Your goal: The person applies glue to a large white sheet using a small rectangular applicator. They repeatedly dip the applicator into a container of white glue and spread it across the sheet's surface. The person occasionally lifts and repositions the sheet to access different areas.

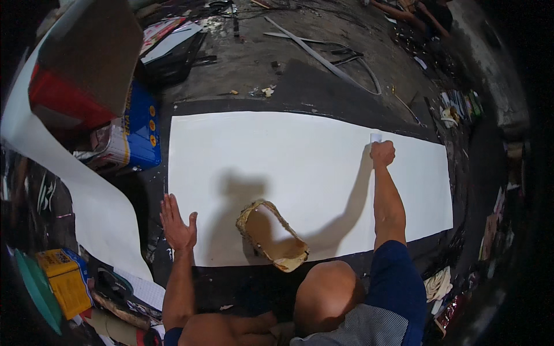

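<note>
A long white sheet (277,155) lies flat on a dark board in front of me. My left hand (178,226) rests at its left edge with the fingers stretched out and the thumb apart. Across the sheet, toward its far right edge, my right hand (383,154) is closed around a small white piece (375,138). Only the upper end of that piece shows above the fist, so its kind is unclear. Between my arms, over the sheet's near edge, is an oblong open-topped container (291,258) with a crusted tan rim.
A curling white strip (104,210) hangs along the left, beside a blue box (142,130) and a brown cardboard flap (92,52). A yellow tin (63,282) and a green disc (37,291) stand near left. Grey strips (323,56) lie beyond the board. Another person (418,14) is at far right.
</note>
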### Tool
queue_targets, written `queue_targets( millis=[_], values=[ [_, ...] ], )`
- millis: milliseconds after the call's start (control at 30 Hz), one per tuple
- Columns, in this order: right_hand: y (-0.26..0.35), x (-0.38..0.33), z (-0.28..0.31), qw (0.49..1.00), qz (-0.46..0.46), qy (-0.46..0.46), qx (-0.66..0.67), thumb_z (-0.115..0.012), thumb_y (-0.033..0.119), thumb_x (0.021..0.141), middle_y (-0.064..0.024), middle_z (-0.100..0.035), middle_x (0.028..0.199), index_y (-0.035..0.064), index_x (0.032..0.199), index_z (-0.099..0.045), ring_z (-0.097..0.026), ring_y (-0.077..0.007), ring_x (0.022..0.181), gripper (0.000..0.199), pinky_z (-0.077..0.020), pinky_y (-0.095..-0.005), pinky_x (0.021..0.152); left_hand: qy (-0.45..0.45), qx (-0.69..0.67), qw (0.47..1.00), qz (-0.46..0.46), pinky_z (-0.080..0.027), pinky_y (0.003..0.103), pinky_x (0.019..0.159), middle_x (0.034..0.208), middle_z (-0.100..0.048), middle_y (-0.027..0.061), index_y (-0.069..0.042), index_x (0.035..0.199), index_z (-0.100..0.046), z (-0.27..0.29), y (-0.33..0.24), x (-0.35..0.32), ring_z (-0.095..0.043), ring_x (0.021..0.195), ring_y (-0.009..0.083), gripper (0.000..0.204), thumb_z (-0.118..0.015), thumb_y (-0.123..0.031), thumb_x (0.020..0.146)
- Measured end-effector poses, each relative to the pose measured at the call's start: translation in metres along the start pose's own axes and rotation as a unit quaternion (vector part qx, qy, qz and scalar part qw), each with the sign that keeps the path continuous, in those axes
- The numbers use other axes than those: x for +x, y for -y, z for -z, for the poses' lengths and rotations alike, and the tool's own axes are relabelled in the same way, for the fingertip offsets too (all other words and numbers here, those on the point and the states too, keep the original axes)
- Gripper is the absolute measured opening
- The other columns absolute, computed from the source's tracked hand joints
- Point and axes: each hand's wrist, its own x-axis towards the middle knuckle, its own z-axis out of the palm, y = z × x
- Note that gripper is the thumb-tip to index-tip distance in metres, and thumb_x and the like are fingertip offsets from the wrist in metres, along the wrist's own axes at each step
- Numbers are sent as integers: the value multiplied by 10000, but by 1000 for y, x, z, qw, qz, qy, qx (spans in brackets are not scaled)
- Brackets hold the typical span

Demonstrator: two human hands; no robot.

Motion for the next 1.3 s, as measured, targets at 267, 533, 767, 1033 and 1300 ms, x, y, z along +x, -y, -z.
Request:
queue_targets(
  millis=[267,533,767,1033,1300],
  values=[
    [159,-222,-89,829,430,226,279,-563,172,783,-191,-648,856,31,844,-601,-624,-390,849,159,-481,-508,764,-3,13,1000,-22,-191,536,1155,1577,-238,118,-102,1514,-271,-12,-2,5,-230,1441,354,754,-544,-459,909],
    [6,33,-52,992,103,-18,68,-584,190,818,-168,-680,902,38,889,-660,-663,-344,871,184,-525,-486,753,-27,14,999,-45,-172,540,1151,1570,-247,139,-86,1510,-279,-25,-9,5,-224,1440,367,783,-393,-613,942],
    [-21,53,11,994,95,-41,22,-634,224,755,-206,-702,879,19,819,-702,-682,-382,832,226,-535,-452,794,-26,51,997,-43,-158,507,1162,1555,-262,182,-33,1497,-279,-25,8,3,-234,1432,382,783,-447,-555,938],
    [228,-225,-73,896,326,171,248,-601,191,713,-222,-678,779,-11,826,-692,-673,-386,754,249,-528,-451,738,10,-18,1000,-5,-215,514,1152,1547,-288,158,-74,1485,-321,-13,13,10,-257,1430,358,799,-639,-437,848],
    [377,-380,-104,851,371,255,272,-588,111,746,-290,-658,861,-42,810,-648,-663,-425,852,177,-524,-510,805,-6,-80,996,-27,-246,542,1129,1532,-311,173,-62,1475,-327,-12,7,13,-294,1412,369,807,-516,-584,890]
  ],
)
